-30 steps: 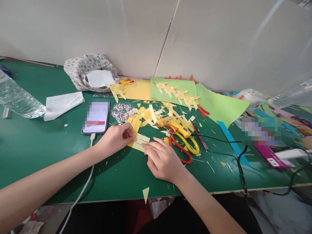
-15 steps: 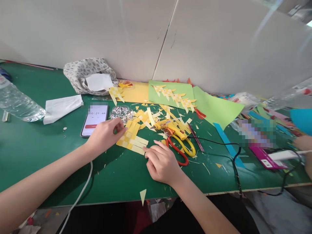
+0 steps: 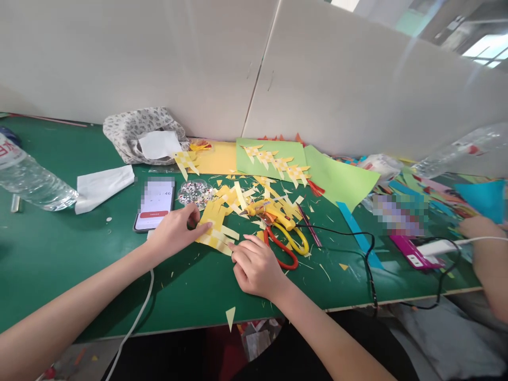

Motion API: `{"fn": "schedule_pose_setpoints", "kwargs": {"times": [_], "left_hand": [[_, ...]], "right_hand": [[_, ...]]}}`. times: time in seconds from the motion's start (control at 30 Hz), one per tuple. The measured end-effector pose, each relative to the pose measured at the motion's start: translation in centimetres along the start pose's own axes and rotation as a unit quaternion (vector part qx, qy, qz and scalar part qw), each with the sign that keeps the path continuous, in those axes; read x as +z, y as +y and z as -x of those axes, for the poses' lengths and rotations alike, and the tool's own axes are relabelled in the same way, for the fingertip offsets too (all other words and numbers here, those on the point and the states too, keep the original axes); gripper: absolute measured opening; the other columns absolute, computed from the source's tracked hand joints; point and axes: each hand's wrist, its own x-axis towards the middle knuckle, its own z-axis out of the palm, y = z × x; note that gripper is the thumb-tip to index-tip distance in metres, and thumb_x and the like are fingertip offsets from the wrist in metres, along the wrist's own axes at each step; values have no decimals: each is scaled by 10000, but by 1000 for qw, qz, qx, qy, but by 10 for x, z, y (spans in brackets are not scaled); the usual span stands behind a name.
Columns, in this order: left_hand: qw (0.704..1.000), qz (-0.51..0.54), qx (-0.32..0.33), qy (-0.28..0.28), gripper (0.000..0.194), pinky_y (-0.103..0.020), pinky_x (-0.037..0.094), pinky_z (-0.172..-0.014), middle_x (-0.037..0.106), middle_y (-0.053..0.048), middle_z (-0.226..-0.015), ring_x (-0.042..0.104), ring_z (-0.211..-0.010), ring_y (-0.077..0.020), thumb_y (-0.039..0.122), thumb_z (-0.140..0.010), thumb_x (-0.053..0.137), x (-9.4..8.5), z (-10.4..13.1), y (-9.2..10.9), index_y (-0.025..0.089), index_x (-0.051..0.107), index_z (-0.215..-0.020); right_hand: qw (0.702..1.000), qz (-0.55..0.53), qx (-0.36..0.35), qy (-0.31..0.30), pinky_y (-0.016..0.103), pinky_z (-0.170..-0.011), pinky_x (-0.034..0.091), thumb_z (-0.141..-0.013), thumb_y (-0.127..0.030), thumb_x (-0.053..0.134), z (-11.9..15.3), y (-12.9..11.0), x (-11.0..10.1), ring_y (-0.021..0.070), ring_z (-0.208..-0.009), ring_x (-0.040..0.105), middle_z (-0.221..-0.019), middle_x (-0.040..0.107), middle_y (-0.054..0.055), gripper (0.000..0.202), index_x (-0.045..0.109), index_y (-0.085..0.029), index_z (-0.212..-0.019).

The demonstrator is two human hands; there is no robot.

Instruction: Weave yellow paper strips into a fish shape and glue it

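Left hand (image 3: 174, 228) of the person, in the head view, is loosely opened: the fingers are partly bent, a gap stays between thumb and forefinger, and the thumb touches a flat woven piece of yellow and cream paper strips (image 3: 216, 241) on its upper side. Right hand (image 3: 257, 269) has its fingers half curled and a little spread; its fingertips reach the free strip ends at the right side of the same woven piece. Whether these fingertips pinch the paper or only rest on it, one cannot tell. The woven piece lies on the smooth dark green table (image 3: 190, 296), between the two hands.

Just beyond it are scattered yellow and cream paper scraps (image 3: 240, 197) and a clear round plastic box with small speckled pieces (image 3: 196, 193). Near the right hand lie a yellow glue gun with black cord (image 3: 282, 218) and scissors with red and yellow handles (image 3: 293, 263). A dark-edged smartphone with lit screen (image 3: 155, 200) lies beside the left hand. At the far right, another person's hand (image 3: 476, 227) is near a bright blue paper sheet (image 3: 481, 199).
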Motion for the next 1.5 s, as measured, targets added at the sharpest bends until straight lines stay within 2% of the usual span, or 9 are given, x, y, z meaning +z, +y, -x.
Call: {"fn": "schedule_pose_setpoints", "kwargs": {"times": [0.3, 0.4, 0.53, 0.67, 0.9, 1.03, 1.23, 1.37, 1.5], "left_hand": [[963, 263, -52, -36, 562, -298, 497, -596, 655, -8, -833, 629, -677, -173, 374, -730, 612, 10, 7, 7, 245, 334, -1201], [942, 323, -63, -67, 544, -335, 536, -680, 653, -60, -994, 653, -809, -204, 399, -733, 613, 9, 7, 9, 228, 365, -1186], [929, 351, -52, -102, 390, -358, 537, -765, 627, -77, -1074, 632, -921, -213, 390, -762, 589, 12, 9, 11, 205, 469, -1085], [912, 383, -69, -127, 375, -415, 525, -820, 642, -71, -1046, 635, -927, -230, 391, -757, 598, 15, 10, 12, 203, 503, -1068], [871, 453, -114, -151, 331, -377, 519, -833, 657, -58, -1047, 636, -943, -220, 365, -750, 617, 15, 7, 17, 203, 529, -1025], [870, 455, -141, -128, 343, -345, 548, -721, 646, -67, -1025, 642, -867, -203, 364, -772, 600, 15, 3, 16, 186, 494, -1045], [855, 474, -186, -98, 384, -274, 553, -673, 605, -87, -1122, 619, -916, -184, 338, -778, 605, 17, -1, 21, 179, 471, -1101], [836, 507, -197, -72, 396, -247, 554, -649, 605, -83, -1139, 620, -905, -174, 330, -764, 630, 18, -4, 27, 183, 490, -1105], [818, 546, -179, 2, 416, -208, 537, -544, 613, -89, -1125, 647, -834, -178, 339, -748, 650, 22, -13, 33, 189, 504, -1107]], "right_hand": [[1000, 18, 11, 13, 397, -895, 441, -736, -65, 444, -5, 17, -15, 184, -864, 598, -920, 678, 65, 171, 562, -177, -786], [987, 72, 117, 78, 392, -868, 459, -766, -123, 496, -7, 49, -31, 215, -978, 576, -1016, 653, 98, 106, 544, -183, -839], [957, 135, 256, 23, 359, -688, 496, -788, -327, 530, -5, 83, -43, 250, -864, 607, -897, 651, 111, 218, 526, -171, -941], [940, 184, 289, -4, 281, -537, 439, -768, -397, 535, 0, 92, -43, 200, -624, 593, -667, 620, 54, 236, 543, -174, -841], [904, 225, 362, 47, 269, -517, 393, -777, -391, 517, 1, 117, -51, 200, -617, 563, -653, 587, 47, 207, 492, -186, -759], [924, 193, 328, 13, 307, -619, 444, -790, -327, 503, 3, 103, -63, 231, -776, 567, -777, 585, 72, 137, 469, -197, -769], [914, 134, 319, -211, 287, -533, 445, -636, -184, 602, 19, 61, -65, 230, -723, 607, -810, 593, 66, 250, 484, -193, -856], [885, 167, 369, -231, 273, -504, 428, -570, -64, 597, 18, 60, -60, 231, -681, 622, -780, 599, 80, 361, 477, -163, -895], [870, 187, 408, -205, 268, -517, 414, -626, -137, 602, 8, 63, -64, 223, -697, 619, -802, 604, 72, 223, 473, -187, -801]]}}
